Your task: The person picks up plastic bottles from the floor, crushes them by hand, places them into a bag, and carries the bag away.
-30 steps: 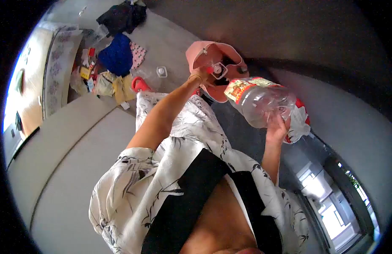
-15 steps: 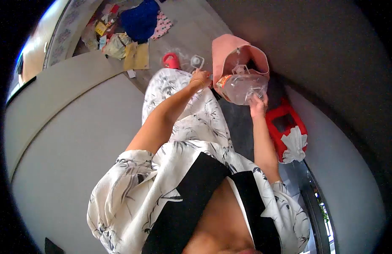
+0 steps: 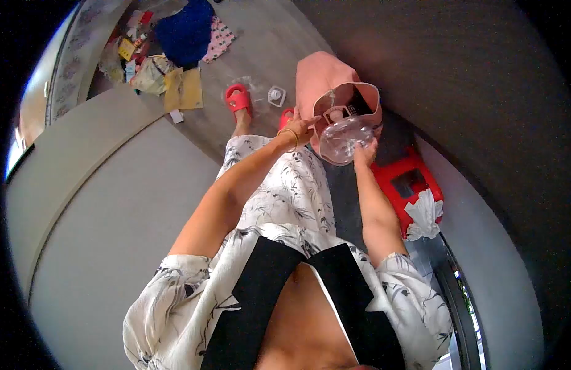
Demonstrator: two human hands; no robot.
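A pink bag [image 3: 322,77] stands on the floor with its mouth open towards me. My left hand [image 3: 299,128], with a bracelet at the wrist, grips the left side of its rim. My right hand [image 3: 365,152] is closed on the base end of a large clear plastic bottle [image 3: 342,140], which lies partly inside the bag's mouth. Behind the bottle, a white cap with a square handle [image 3: 336,113] and something dark show inside the bag. The bottle's label end is hidden in the bag.
A red plastic stool [image 3: 393,176] with a white plastic bag [image 3: 425,213] is at the right. A white handled cap [image 3: 276,95] lies near a red slipper [image 3: 238,98]. Blue cloth [image 3: 185,34], yellow paper [image 3: 184,89] and small packets lie at the upper left. Dark panel at right.
The bottle has moved left and down into the mouth of the pink bag with my right hand. My left hand has left the bag's inside and now holds its rim.
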